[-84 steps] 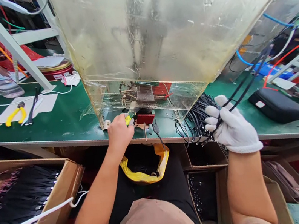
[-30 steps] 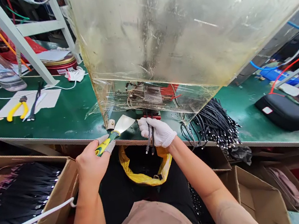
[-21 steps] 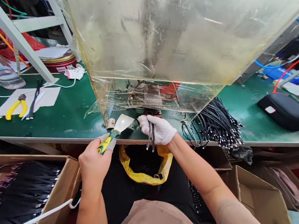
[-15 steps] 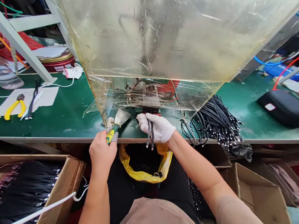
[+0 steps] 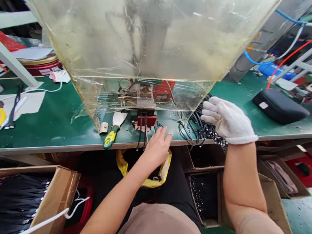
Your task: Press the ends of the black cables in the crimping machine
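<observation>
White-gloved right hand (image 5: 228,120) hangs open and empty above a black cable bundle (image 5: 203,131) on the green bench (image 5: 55,125). Bare left hand (image 5: 158,147), also open, sits just beside cables (image 5: 142,133) at a red block (image 5: 146,120). Machinery (image 5: 140,95) behind a scratched plastic shield (image 5: 141,27) is hard to make out.

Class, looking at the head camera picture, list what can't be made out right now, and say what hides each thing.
- Head view: the parts inside the clear plastic cover are blurred by scratches and film.
- Head view: some of the black cables are hidden behind the gloved right hand.
- Head view: the small dark pieces in the cardboard box are too small to identify.
- Head view: the black strips in the lower-left box are cut off by the left edge.
</observation>
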The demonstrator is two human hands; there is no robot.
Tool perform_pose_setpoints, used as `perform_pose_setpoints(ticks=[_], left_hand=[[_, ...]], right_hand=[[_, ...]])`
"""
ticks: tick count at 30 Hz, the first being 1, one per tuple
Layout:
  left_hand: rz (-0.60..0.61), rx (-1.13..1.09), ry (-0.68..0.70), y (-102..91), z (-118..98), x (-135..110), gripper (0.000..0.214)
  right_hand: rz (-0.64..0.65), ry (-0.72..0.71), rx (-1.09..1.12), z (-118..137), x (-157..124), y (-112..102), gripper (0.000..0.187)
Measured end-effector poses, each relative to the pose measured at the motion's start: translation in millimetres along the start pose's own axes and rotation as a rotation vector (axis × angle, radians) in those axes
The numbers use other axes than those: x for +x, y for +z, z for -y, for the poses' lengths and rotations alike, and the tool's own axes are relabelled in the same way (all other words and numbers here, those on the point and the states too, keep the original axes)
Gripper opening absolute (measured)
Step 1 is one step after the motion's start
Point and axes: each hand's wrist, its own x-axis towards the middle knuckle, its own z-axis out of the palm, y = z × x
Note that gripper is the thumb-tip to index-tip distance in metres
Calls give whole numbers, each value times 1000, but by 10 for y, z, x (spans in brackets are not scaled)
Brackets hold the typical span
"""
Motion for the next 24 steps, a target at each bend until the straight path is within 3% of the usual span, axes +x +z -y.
perform_pose_setpoints(ticks=[2, 4, 7, 11, 14, 17, 19, 21, 24], left_hand=[[97, 106, -85, 256, 9, 272, 59], [132, 135, -100, 453, 51, 423, 43], [170, 136, -73, 624, 95, 329, 31], [242, 141, -83, 780, 143, -160, 35], [305, 143, -140, 865, 241, -461, 38], [339, 105, -197, 796, 349, -609, 41], [328, 66, -231, 624, 385, -663, 43], [242, -16, -270, 374, 380, -697, 39], [-120, -286, -409, -11, 335, -662, 27]], right_hand=[[-72, -77, -2, 117, -2, -194, 46], [-156, -142, -22, 170, 9, -401, 41], [-277, -202, -188, 117, 89, -711, 43], [-322, -109, -928, -125, 279, -911, 47], [-238, 54, -1548, -296, 391, -808, 47], [-187, 175, -1875, -344, 433, -612, 32], [-180, 166, -1872, -296, 435, -526, 21], [-215, 81, -1691, -207, 441, -509, 13], [-317, -40, -1142, -71, 502, -567, 5]])
